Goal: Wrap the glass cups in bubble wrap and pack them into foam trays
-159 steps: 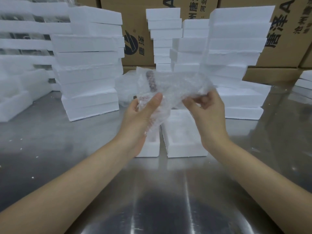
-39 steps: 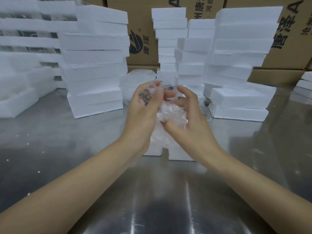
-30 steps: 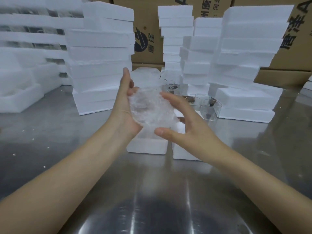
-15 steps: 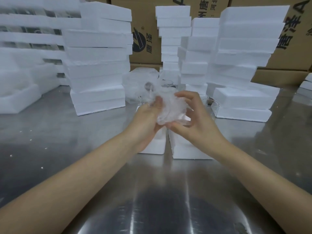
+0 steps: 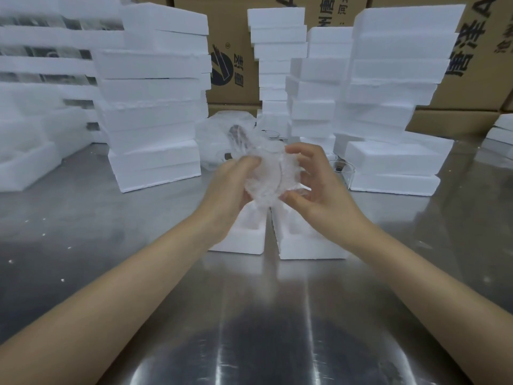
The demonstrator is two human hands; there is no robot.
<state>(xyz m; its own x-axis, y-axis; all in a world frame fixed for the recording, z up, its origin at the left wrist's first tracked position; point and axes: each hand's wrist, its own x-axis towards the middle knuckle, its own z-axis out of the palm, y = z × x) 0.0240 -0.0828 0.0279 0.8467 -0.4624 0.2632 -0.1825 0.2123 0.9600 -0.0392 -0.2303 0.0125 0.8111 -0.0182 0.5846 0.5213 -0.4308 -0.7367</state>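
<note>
Wrapped cup: a glass cup bundled in bubble wrap (image 5: 268,176) is held in the air between both hands, above the two foam trays; the glass itself is mostly hidden by the crumpled plastic.
Left hand: the left hand (image 5: 230,187) grips the bundle from the left, its fingers curled onto the wrap.
Right hand: the right hand (image 5: 319,187) grips the bundle from the right, thumb under it and fingers curled over the top.
Foam trays: a left foam tray (image 5: 244,240) and a right foam tray (image 5: 308,245) lie side by side on the table, just apart, each with an open pocket; the hands cover their far ends.
Loose wrap: a heap of bubble wrap sheets (image 5: 213,140) lies behind the hands.
Bare glasses: an unwrapped glass cup (image 5: 344,169) stands to the right of the right hand, near a foam stack.
Table: a shiny metal table (image 5: 258,329) with white foam crumbs on its left part.
Foam stacks: tall foam stacks (image 5: 155,93) stand at left, centre and right.
Writing: the cardboard boxes (image 5: 233,51) behind carry a dark round logo and large Chinese characters, seen turned sideways; a big letter "A" shows at the top right. The rest is cut off.
</note>
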